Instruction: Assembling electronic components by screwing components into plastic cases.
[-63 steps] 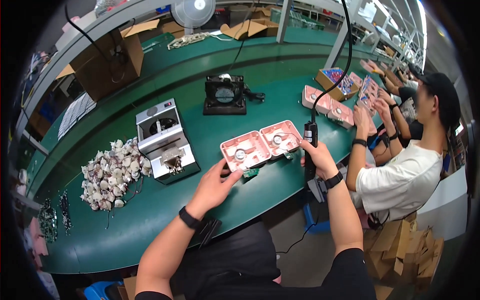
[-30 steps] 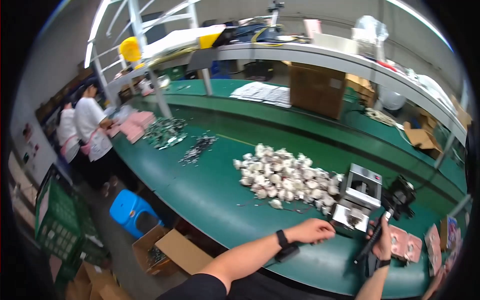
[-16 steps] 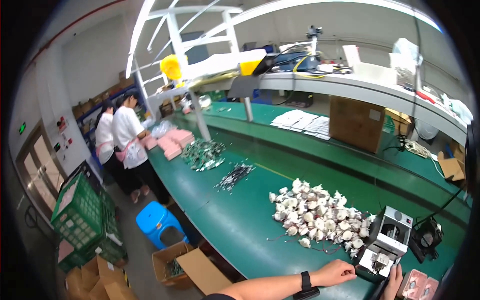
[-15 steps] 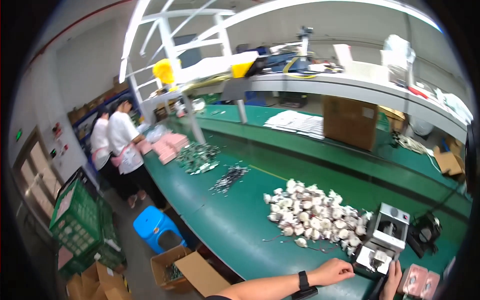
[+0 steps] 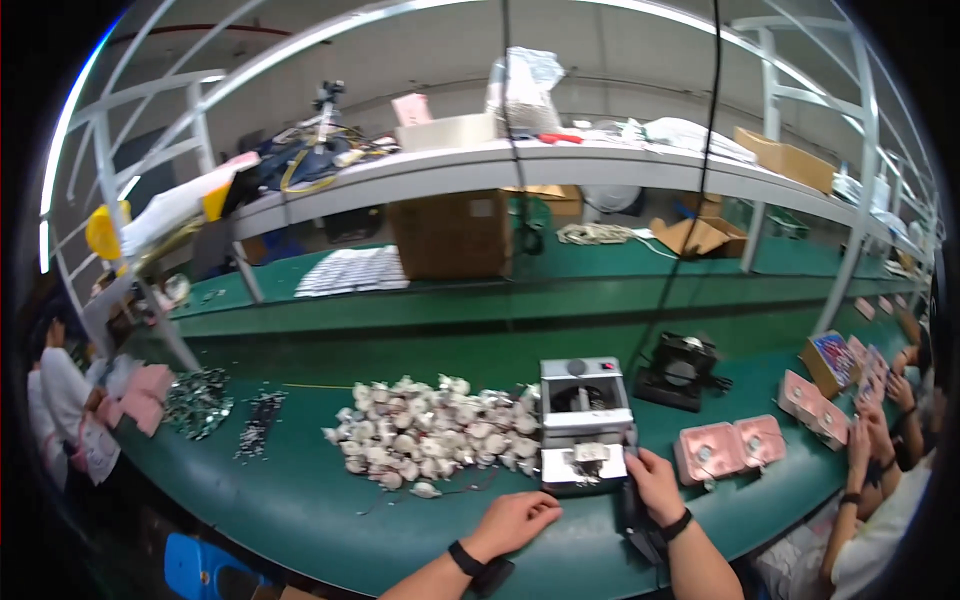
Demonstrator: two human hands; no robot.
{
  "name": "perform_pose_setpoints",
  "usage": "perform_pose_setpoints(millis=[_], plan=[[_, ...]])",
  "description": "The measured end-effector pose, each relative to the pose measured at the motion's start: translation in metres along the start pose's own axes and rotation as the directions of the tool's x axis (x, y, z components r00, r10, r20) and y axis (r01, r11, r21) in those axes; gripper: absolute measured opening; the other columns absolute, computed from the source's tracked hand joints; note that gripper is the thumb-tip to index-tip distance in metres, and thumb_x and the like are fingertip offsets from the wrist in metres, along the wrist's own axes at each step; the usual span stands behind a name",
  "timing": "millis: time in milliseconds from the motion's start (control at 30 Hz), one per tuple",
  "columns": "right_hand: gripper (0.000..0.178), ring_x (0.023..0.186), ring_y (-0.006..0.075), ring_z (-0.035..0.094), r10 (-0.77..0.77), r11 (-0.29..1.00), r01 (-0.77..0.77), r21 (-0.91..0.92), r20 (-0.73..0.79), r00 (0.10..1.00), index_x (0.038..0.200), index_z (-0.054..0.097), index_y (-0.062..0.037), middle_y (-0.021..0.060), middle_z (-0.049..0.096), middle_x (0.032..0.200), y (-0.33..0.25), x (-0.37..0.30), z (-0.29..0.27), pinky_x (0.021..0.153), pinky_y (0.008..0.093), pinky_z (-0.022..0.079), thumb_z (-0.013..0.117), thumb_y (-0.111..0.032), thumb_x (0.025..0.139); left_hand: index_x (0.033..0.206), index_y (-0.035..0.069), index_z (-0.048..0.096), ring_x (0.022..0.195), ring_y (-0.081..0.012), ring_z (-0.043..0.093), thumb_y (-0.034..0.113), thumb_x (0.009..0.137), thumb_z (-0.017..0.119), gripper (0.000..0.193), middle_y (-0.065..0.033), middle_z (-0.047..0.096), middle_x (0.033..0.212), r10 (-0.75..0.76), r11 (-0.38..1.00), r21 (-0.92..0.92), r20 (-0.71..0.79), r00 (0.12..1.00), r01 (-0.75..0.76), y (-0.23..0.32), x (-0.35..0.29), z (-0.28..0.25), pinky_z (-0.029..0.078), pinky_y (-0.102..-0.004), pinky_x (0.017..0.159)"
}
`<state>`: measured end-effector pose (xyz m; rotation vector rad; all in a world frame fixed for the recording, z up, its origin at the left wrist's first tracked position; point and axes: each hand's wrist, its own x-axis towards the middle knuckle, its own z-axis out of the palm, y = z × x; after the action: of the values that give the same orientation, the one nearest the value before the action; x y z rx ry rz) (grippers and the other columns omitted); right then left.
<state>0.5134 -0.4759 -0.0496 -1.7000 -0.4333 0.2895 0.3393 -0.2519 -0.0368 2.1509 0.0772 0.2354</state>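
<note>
A small grey-and-white bench machine [image 5: 583, 425] stands in front of me, with a small part in the fixture at its front. My left hand [image 5: 515, 522], fingers loosely curled together, rests on the table just left of its front; nothing shows in it. At the machine's right front corner, my right hand [image 5: 655, 487] is closed round a long black tool [image 5: 640, 530], whose kind is partly hidden by the fingers. To the left lies a heap of white round parts with thin wires [image 5: 430, 430]. Pink trays [image 5: 708, 455] holding round parts sit to the right.
A black device [image 5: 680, 370] stands behind the trays. Small dark parts [image 5: 258, 425] and green parts [image 5: 197, 403] lie at the left. Co-workers' hands [image 5: 870, 440] work at the far right. A shelf [image 5: 450, 165] runs overhead; a blue stool [image 5: 195, 565] is below left.
My view has swung to the right, bringing the machine to the middle and co-workers at the right into sight. My left hand remains near the machine; more of the right hand and black tool shows.
</note>
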Motion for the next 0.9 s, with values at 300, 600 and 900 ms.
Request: perform_pose_setpoints(millis=[300, 600, 900], plan=[[0.037, 0.082, 0.0079, 0.059, -0.012, 1.0, 0.012, 0.007, -0.002, 1.0, 0.111, 0.068, 0.003, 0.0036, 0.072, 0.091, -0.001, 0.009, 0.004, 0.075, 0.0269, 0.048, 0.065, -0.032, 0.1, 0.1, 0.005, 0.076, 0.072, -0.0174, 0.071, 0.025, 0.088, 0.077, 0.023, -0.0101, 0.075, 0.088, -0.023, 1.0, -0.021, -0.045, 0.999, 0.022, 0.004, 0.008, -0.001, 0.055, -0.0289, 0.066], [0.038, 0.086, 0.0087, 0.059, 0.058, 0.998, -0.057, -0.024, 0.035, 0.998, 0.113, 0.067, 0.0041, 0.0038, 0.07, 0.095, -0.008, 0.0, 0.0, 0.079, 0.0258, 0.048, 0.064, -0.032, 0.101, 0.101, 0.002, 0.076, 0.072, -0.0143, 0.07, 0.021, 0.089, 0.077, 0.023, -0.0095, 0.075, 0.086, -0.041, 0.999, 0.011, -0.025, 0.999, 0.042, 0.01, 0.003, -0.001, 0.056, -0.028, 0.069], [0.04, 0.075, 0.0086, 0.056, 0.013, 1.0, -0.013, 0.017, -0.011, 1.0, 0.101, 0.069, 0.0024, 0.005, 0.07, 0.083, 0.002, 0.004, 0.003, 0.069, 0.0273, 0.047, 0.067, -0.037, 0.098, 0.101, 0.002, 0.076, 0.071, -0.0136, 0.069, 0.021, 0.089, 0.077, 0.023, -0.0092, 0.075, 0.086, -0.04, 0.999, 0.014, -0.026, 0.999, 0.041, 0.007, 0.005, -0.001, 0.056, -0.0277, 0.068]])
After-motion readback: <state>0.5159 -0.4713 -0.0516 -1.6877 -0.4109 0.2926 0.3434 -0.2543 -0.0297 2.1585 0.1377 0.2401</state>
